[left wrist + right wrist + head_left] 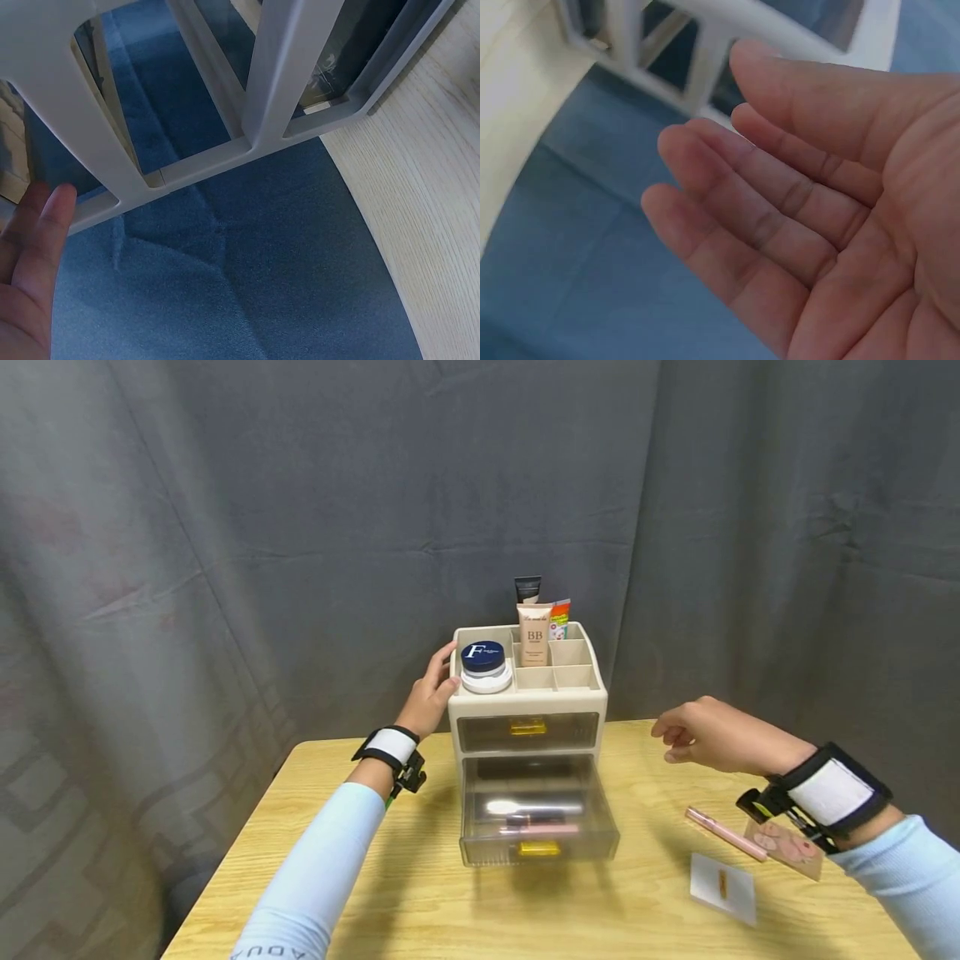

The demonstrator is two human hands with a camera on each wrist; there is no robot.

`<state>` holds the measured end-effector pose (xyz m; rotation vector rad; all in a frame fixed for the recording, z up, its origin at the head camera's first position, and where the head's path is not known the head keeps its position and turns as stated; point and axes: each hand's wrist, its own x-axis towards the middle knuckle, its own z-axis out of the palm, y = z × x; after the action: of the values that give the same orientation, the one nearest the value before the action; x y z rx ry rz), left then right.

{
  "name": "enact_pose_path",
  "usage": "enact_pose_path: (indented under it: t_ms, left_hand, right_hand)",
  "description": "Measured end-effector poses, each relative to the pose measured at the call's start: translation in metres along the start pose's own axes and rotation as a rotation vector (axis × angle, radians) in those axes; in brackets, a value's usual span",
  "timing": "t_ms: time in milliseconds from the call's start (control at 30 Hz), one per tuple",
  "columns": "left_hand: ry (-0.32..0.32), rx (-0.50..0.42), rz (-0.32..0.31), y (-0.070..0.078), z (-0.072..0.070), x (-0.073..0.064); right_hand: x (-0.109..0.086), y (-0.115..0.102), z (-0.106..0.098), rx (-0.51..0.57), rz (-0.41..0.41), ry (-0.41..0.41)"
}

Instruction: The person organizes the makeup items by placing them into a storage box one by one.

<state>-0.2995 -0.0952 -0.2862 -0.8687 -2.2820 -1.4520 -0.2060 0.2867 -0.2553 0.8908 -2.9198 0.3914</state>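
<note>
A cream cosmetics organizer (pixel 529 699) stands at the back of the table with its lower smoky drawer (pixel 538 810) pulled out; several slim items show dimly inside. The upper drawer (pixel 528 732) is closed. My left hand (pixel 429 700) rests against the organizer's upper left side, fingers mostly straight; the left wrist view shows fingertips (pixel 61 202) by its side frame (pixel 157 180). To the right of the organizer, my right hand (pixel 708 733) hovers over the table. It holds nothing, and its fingers (pixel 742 217) are loosely bent in the right wrist view.
On top of the organizer sit a navy-lidded jar (pixel 483 658), a BB cream tube (pixel 534 635), a black tube (pixel 527 589) and a colourful tube (pixel 559 620). On the table's right lie a pink tube (pixel 726 834), a patterned card (pixel 787 846) and a white packet (pixel 722 887).
</note>
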Motion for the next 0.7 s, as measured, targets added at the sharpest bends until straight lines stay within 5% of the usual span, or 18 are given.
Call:
enact_pose_path:
  t_ms: [700]
  left_hand:
    - [0.006, -0.015, -0.014, -0.003, 0.001, 0.001]
  right_hand:
    - [-0.030, 0.087, 0.084, 0.112, 0.299, -0.130]
